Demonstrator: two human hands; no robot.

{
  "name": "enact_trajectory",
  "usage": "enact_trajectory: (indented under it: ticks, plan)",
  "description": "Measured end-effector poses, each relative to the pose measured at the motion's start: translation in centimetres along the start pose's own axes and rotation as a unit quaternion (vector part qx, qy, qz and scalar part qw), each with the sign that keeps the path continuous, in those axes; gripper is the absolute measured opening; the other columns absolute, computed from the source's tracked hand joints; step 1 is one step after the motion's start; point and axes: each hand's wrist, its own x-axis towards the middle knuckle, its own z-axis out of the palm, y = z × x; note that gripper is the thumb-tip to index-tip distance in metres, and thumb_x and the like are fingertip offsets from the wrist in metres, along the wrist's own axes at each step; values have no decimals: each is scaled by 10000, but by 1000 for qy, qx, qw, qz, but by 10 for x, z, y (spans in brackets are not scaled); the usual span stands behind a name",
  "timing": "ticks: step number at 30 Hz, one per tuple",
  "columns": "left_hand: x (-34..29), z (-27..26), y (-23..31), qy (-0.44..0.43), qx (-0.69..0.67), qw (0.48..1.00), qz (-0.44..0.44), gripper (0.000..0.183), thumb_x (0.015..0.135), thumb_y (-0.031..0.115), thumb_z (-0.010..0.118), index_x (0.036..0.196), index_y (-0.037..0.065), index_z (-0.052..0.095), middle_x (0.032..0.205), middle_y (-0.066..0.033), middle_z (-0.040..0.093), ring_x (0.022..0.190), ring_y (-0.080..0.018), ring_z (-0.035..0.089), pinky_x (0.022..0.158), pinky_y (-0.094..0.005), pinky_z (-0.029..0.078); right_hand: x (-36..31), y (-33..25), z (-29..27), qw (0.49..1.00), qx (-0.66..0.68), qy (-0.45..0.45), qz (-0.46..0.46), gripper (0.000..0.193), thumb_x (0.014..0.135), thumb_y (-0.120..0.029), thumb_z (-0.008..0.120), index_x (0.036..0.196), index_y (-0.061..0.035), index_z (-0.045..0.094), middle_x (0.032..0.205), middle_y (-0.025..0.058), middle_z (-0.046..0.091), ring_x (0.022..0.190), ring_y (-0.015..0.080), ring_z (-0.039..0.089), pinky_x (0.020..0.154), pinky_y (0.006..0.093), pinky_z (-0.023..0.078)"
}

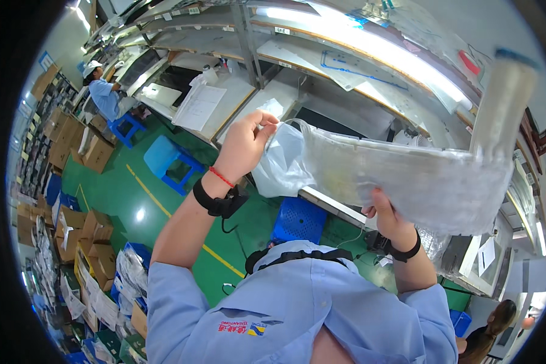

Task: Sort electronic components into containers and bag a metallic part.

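Held up in front of me is a long, wide strip of cloudy, see-through plastic sheeting [418,182]. Its far right part bends upward into a tall band with a dark blue end. My right hand [391,221] grips the lower edge of the strip, thumb on the near face, other fingers mostly hidden behind it. At the strip's left end hangs a thin white plastic bag [282,161]; whether it joins the strip I cannot tell. My left hand [246,142] is closed in a pinch at the bag's upper edge.
Shelving [321,54] with a bright lamp rises over the workbench ahead. A blue stool [298,219] stands close before me, another blue stool [167,161] to the left. Cardboard boxes [82,233] and bagged goods line the left side. One person [106,97] sits far left; another [494,327] is lower right.
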Motion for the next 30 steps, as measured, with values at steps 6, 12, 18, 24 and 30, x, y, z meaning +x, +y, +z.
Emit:
enact_trajectory:
  ticks: [6,12,18,24,30]
  plan:
    - [14,-15,-8,27,16,998,51,81,932,76,627,1002,40,643,744,-24,599,597,-92,513,572,-246,420,-6,31,4,998,36,41,-37,181,996,-170,549,1045,-2,598,842,91,641,596,152,632,521,268,532]
    - [21,-29,-38,54,-153,987,-5,117,949,84,610,1054,35,609,832,-18,638,616,-62,509,578,-222,436,-8,10,-2,958,190,176,-125,259,1017,-277,513,1123,-43,544,893,110,650,599,184,633,501,285,527]
    - [27,-35,-11,10,-263,964,-32,133,979,106,583,1096,44,568,854,-22,628,610,-54,503,551,-199,400,5,32,21,964,149,162,-149,300,1026,-294,500,1162,-31,548,912,122,659,644,192,647,548,311,546]
    - [34,-54,-2,-4,-286,956,-60,86,986,126,577,1056,84,549,853,4,599,672,-49,551,557,-187,380,15,73,21,997,-16,35,-65,144,968,-125,594,1004,0,656,826,83,681,703,148,663,621,273,536]
    - [23,-51,-21,81,-204,970,-104,103,967,91,577,1044,78,510,854,-7,597,690,-65,579,568,-202,410,16,65,2,997,-61,-26,-50,100,937,-70,615,978,-5,678,826,72,691,722,157,666,650,296,539]
